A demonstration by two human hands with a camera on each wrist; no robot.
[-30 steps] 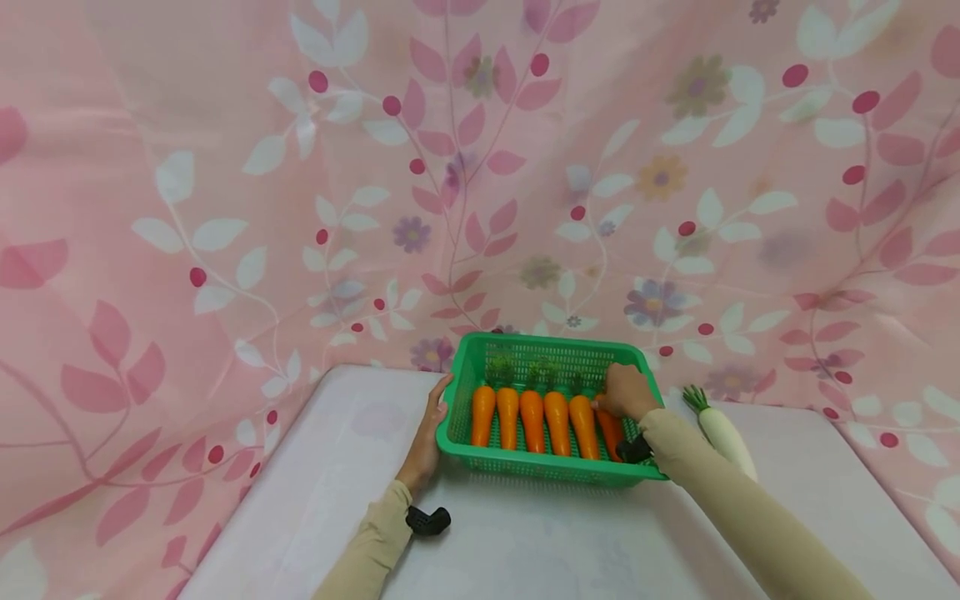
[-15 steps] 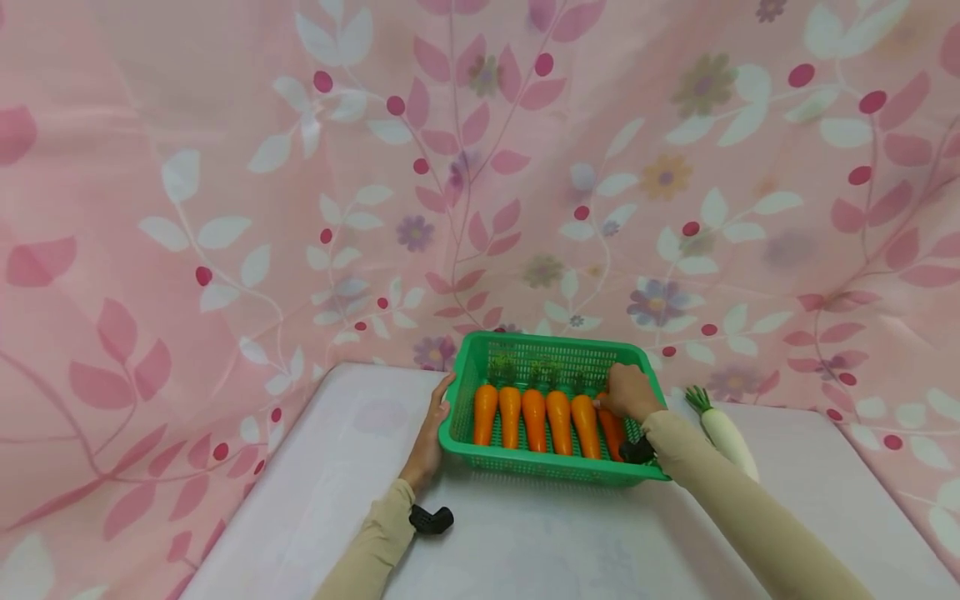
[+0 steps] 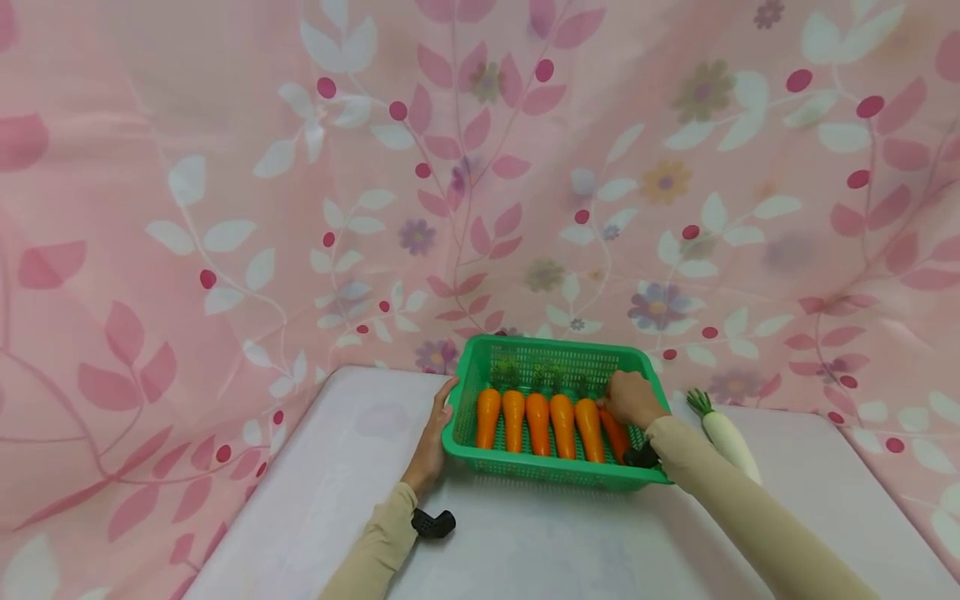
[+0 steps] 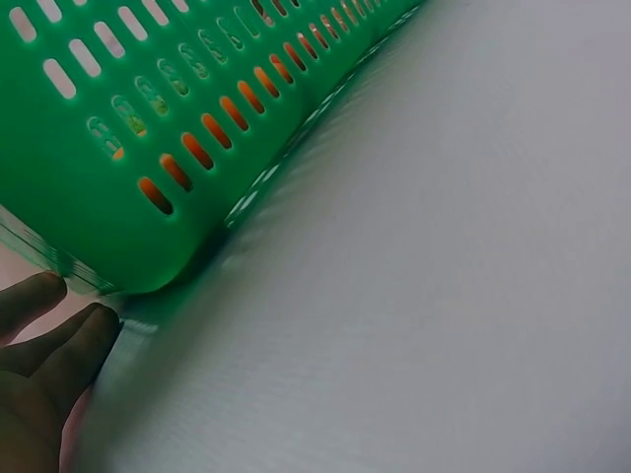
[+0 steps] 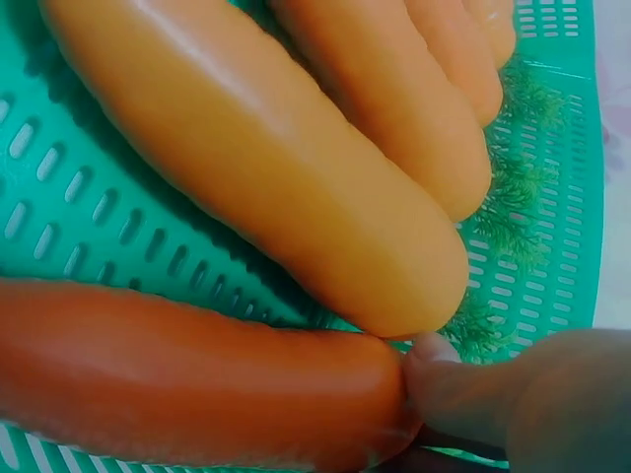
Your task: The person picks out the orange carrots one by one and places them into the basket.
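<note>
A green plastic basket [image 3: 555, 473] with slotted walls stands on the table, holding a row of orange carrots [image 3: 538, 425] side by side. Feathery green tops show behind their thick ends. My left hand [image 3: 431, 442] lies along the basket's left side with fingers extended; in the left wrist view its fingertips [image 4: 99, 320] are at the basket's lower corner. Inside the right end, my right hand [image 3: 633, 400] pinches the rightmost carrot [image 5: 197, 384] at its thick end. That carrot slants, its thick end close against the neighbouring carrot [image 5: 266, 168]. The right hand's fingers are partly hidden beneath it.
A white radish [image 3: 729, 442] with green leaf stubs lies on the table right of the basket, partly behind the right sleeve [image 3: 720, 483]. The white table [image 3: 525, 542] ends at a pink floral cloth [image 3: 480, 167] hanging behind it.
The head view has shifted slightly. Both hands and the basket keep nearly the same places, and the rightmost carrot slants a little more, its thin end farther right.
</note>
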